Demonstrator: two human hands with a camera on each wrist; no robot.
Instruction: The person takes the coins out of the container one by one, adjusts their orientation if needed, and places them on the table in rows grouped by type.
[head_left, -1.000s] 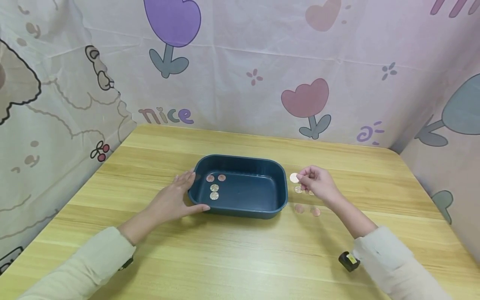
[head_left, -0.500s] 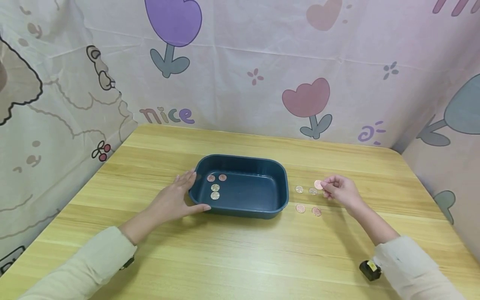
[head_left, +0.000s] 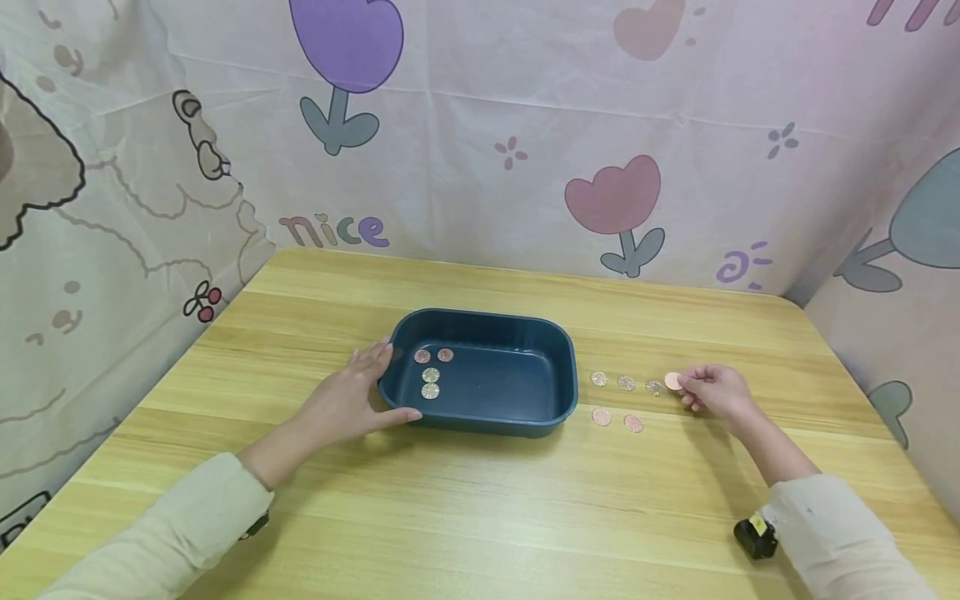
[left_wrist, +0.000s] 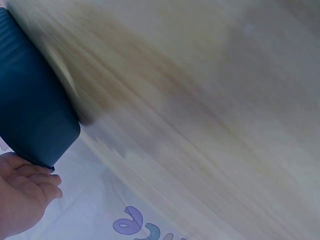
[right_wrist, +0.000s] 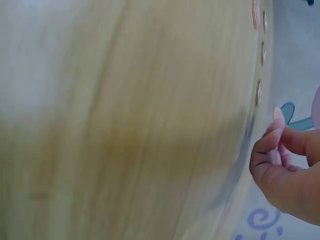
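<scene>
My left hand (head_left: 347, 398) rests against the left end of a dark blue tray (head_left: 495, 385), fingers at its left rim and thumb reaching along the front; in the left wrist view the fingertips touch the tray's edge (left_wrist: 37, 115). Inside the tray at the left lie several coins, reddish ones (head_left: 422, 357) above gold-coloured ones (head_left: 430, 391). Thumb and fingers of my right hand (head_left: 718, 392) pinch a copper-coloured coin (head_left: 673, 382), also visible in the right wrist view between the fingertips of that hand (right_wrist: 287, 170). It is just right of a coin (head_left: 655, 387) on the table.
Right of the tray, two more pale coins (head_left: 598, 379) continue the row on the wooden table (head_left: 465, 517). In front of them are two reddish coins (head_left: 601, 417). A patterned cloth (head_left: 480, 200) hangs behind the table and at both sides.
Holding its coin, my right hand has moved right, from beside the tray to the row's right end, uncovering coins. My left hand and the tray have stayed in place.
</scene>
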